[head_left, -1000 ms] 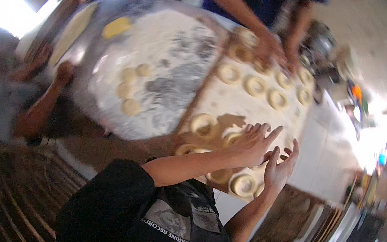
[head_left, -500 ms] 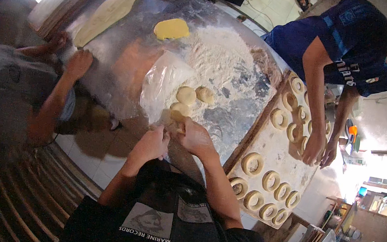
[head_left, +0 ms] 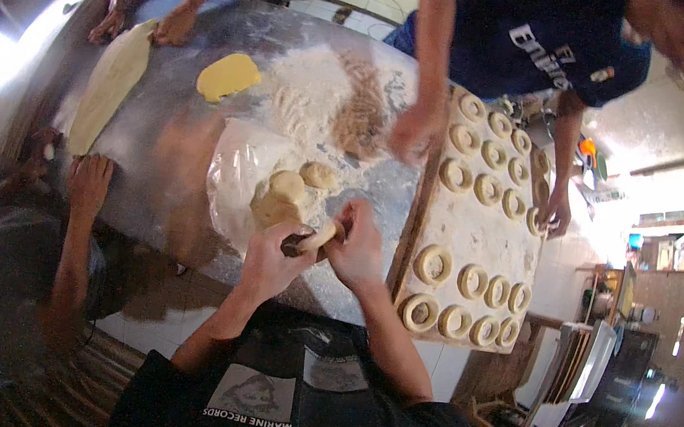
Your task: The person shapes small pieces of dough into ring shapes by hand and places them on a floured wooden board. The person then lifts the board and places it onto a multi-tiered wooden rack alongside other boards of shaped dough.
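A short strip of pale dough (head_left: 319, 237) is stretched between my two hands near the front of the table. My left hand (head_left: 273, 258) is closed round one end, and my right hand (head_left: 355, 249) pinches the other. Just beyond them, a smooth dough ball (head_left: 286, 186) and a second dough ball (head_left: 318, 175) lie on the floured metal table (head_left: 306, 285). More dough sits beside them, partly behind my left hand. A clear plastic sheet (head_left: 235, 168) rests to the left of the balls.
On the right stands a wooden board (head_left: 478, 243) with rows of dough rings (head_left: 456, 175). One person's hand (head_left: 417, 132) is over the flour, the other at the board. Yellow dough (head_left: 230, 78) lies farther back. At left, two people hold a long dough sheet (head_left: 108, 89).
My hands have come up off the lower edge with the dough strip between them. The person at right has moved one hand from the board to the flour. The whole view has shifted.
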A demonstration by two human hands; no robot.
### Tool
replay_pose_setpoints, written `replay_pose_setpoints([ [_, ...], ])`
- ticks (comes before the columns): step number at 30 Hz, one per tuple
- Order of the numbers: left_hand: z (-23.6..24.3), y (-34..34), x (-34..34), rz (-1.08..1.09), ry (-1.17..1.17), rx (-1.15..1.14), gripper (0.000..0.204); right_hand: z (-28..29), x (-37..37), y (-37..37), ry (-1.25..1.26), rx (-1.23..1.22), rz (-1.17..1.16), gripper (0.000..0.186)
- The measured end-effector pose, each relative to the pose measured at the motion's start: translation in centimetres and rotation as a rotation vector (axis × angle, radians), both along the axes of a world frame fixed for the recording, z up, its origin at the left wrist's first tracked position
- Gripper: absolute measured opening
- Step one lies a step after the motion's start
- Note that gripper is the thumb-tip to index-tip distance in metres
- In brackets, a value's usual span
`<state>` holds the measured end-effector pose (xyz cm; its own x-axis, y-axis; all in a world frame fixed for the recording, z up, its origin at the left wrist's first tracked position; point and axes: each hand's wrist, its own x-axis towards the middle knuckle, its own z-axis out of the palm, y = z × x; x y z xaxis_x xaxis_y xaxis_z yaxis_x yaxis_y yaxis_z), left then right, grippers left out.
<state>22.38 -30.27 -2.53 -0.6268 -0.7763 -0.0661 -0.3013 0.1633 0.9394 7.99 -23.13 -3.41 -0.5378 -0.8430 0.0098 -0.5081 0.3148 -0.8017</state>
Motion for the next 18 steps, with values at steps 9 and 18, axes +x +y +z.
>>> replay_pose_setpoints([
  [9, -1.9, 0.9, -5.1, 0.105, 0.274, -0.464, 0.028, -0.6, -3.4, 2.0, -0.653, -0.289, 0.385, 0.049],
  [18, 0.8, 5.2, -9.8, -0.066, 0.951, 0.625, 0.01, 2.4, -5.3, 7.0, -0.618, -0.369, -0.19, 0.045],
])
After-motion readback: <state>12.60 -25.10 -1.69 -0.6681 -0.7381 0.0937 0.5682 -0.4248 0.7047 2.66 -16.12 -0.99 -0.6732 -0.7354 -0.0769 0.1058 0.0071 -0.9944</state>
